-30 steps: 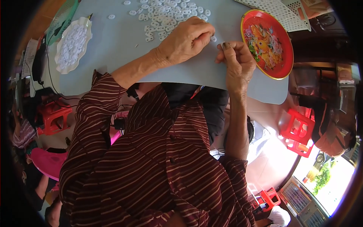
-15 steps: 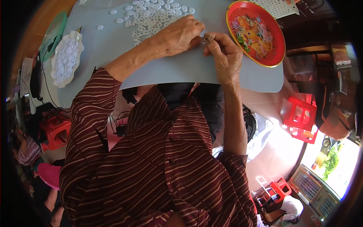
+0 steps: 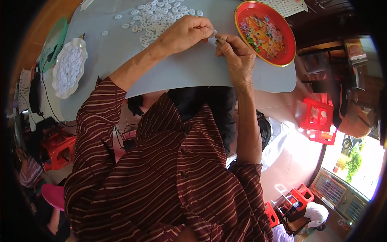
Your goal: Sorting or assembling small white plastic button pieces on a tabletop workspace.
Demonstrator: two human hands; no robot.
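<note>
My left hand (image 3: 186, 34) is closed in a pinch over the table, with a small white oval piece (image 3: 214, 33) at its fingertips. Close beside it, my right hand (image 3: 238, 55) has thumb and forefinger pressed together; a small dark spot shows at the thumb tip, and what they hold is too small to make out. The fingertips of both hands are a short way apart. Beyond my left hand spreads a loose pile of white oval pieces with holes (image 3: 155, 20). More such pieces fill a white scalloped dish (image 3: 82, 68) at the left.
A red round tray (image 3: 288, 48) with a goldfish and flower pattern lies right of my hands on the grey table (image 3: 177, 72). A green basket (image 3: 59, 34) and a dark cable are at the left edge. Red stools (image 3: 316, 115) and other people sit around on the tiled floor.
My left fingers have drawn back slightly from the right ones, and the white oval piece now shows between them. The whole view has shifted a little.
</note>
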